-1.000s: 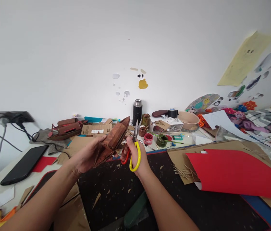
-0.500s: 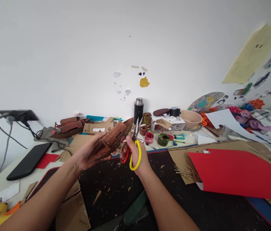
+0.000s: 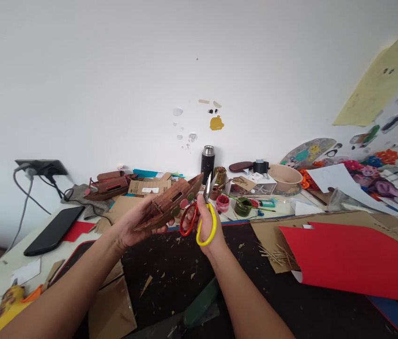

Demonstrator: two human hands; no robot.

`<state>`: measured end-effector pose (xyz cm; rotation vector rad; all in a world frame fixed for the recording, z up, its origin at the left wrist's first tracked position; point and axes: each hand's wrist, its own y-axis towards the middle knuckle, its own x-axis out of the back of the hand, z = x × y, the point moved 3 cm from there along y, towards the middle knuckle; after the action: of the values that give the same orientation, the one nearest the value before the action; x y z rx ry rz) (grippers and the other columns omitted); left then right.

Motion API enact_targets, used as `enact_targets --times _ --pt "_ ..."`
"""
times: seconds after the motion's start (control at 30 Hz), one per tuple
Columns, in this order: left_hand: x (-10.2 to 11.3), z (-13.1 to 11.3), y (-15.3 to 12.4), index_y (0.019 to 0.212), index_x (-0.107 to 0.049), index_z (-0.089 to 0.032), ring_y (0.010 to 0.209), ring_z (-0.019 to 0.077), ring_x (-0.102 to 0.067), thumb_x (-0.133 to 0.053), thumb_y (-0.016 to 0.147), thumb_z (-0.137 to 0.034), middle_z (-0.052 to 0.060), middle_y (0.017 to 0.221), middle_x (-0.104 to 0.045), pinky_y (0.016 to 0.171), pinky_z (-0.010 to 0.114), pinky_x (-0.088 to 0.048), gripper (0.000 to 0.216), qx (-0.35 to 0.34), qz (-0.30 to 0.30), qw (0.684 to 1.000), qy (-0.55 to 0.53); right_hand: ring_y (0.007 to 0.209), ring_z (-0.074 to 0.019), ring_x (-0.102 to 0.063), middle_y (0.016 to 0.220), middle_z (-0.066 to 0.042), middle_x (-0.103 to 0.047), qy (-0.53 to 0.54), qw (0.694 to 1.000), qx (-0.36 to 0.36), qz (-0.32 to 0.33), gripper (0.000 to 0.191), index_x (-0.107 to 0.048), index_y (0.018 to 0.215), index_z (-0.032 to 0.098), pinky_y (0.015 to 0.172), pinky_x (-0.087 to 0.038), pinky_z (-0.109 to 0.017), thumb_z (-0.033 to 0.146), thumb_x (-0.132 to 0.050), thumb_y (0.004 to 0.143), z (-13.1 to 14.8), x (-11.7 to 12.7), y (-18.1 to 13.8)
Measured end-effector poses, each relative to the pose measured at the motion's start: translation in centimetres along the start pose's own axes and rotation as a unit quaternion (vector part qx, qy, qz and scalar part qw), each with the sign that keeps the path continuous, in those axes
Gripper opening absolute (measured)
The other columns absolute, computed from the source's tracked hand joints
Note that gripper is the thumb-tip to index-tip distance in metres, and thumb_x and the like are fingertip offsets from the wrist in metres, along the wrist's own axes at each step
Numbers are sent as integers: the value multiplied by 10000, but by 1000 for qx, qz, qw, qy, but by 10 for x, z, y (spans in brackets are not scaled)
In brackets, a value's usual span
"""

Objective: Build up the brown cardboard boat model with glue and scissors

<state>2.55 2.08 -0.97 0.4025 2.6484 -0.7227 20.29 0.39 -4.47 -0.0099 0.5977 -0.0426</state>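
Observation:
In the middle of the head view, my left hand (image 3: 132, 222) grips a brown model boat (image 3: 171, 197) from below, its pointed end tilted up to the right. Small round discs, green and dull red, show along the boat's near side. My right hand (image 3: 210, 230) holds scissors (image 3: 207, 221) with one red and one yellow handle loop. Their blades point upward and stand slightly apart, just right of the boat. The fingers of my right hand are partly hidden behind the handles. Below both hands lies a dark cutting mat (image 3: 171, 263) with scraps on it.
A second brown model boat (image 3: 109, 184) stands at the back left near a black phone (image 3: 54, 230). Paint jars (image 3: 243, 206), a black flask (image 3: 208, 162) and a beige bowl (image 3: 285, 175) line the back. Red paper (image 3: 347, 259) and cardboard lie right; a green-handled tool (image 3: 201, 303) lies in front.
The boat has turned in my left hand, so the round discs on its side now show. The view has shifted slightly left. The scissors remain in my right hand.

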Motion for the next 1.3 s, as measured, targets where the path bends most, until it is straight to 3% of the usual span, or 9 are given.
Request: enact_targets --times 0.13,0.5,0.57,0.7,0.83,0.93,1.03,1.17,1.3 --pt "-5 -1 -4 1146 -805 -80 634 239 -753 -526 1059 -384 164 887 -821 491 288 -594 421 -4 11 1000 6 412 -167 -556 564 56 -573 14 1000 -11 -12 674 -528 849 260 391 -419 -281 859 -811 723 1 2 2" --pt "-7 5 -6 1282 -777 -107 682 251 -777 -487 1097 -389 166 960 -839 488 282 -594 444 0 23 999 48 424 -169 -559 573 9 -594 9 1000 -17 7 636 -600 727 232 403 -488 -317 835 -794 773 1 8 7" --pt "-5 6 -5 1353 -759 -146 771 252 -798 -507 1101 -469 161 1086 -848 568 294 -632 481 -3 47 997 60 419 -157 -558 564 17 -586 17 1000 -16 -6 644 -593 709 227 390 -488 -299 830 -816 753 0 9 9" --pt "-5 7 -4 1533 -653 -278 1238 326 -751 -514 1017 -765 122 1506 -711 869 380 -671 724 -29 143 983 109 398 -132 -546 524 46 -562 47 998 -16 -48 658 -564 686 224 371 -485 -255 794 -892 682 2 12 11" --pt "-2 0 -6 1480 -700 -272 1406 361 -646 -551 955 -838 125 1552 -676 1130 459 -559 786 -109 112 969 190 408 -117 -558 507 55 -554 73 995 -21 -68 652 -545 659 215 384 -489 -223 726 -949 650 4 13 12" --pt "-1 -11 -13 1337 -786 -245 1386 393 -649 -674 904 -802 134 1477 -728 1170 511 -522 715 -199 7 941 272 405 -113 -556 507 54 -554 74 994 -19 -78 637 -569 666 208 377 -478 -215 721 -945 663 2 13 11" --pt "-5 -22 -22 1226 -838 -257 1319 403 -690 -727 887 -746 113 1353 -797 1160 513 -527 605 -270 -63 882 381 397 -114 -543 518 53 -569 61 995 -12 -79 612 -609 718 210 376 -483 -226 732 -927 691 -1 12 10" --pt "-10 -29 -26 1251 -841 -257 1206 401 -751 -718 903 -699 107 1285 -824 1015 452 -602 576 -291 -52 815 498 406 -136 -559 525 50 -569 43 997 0 -56 646 -582 710 224 374 -481 -252 764 -933 656 -4 12 9" --pt "-11 -29 -24 1272 -824 -238 1193 387 -761 -692 916 -678 100 1299 -820 1003 430 -596 581 -292 -62 788 538 415 -150 -568 562 35 -605 26 999 11 -35 627 -587 740 233 386 -493 -280 773 -903 701 -4 10 7"
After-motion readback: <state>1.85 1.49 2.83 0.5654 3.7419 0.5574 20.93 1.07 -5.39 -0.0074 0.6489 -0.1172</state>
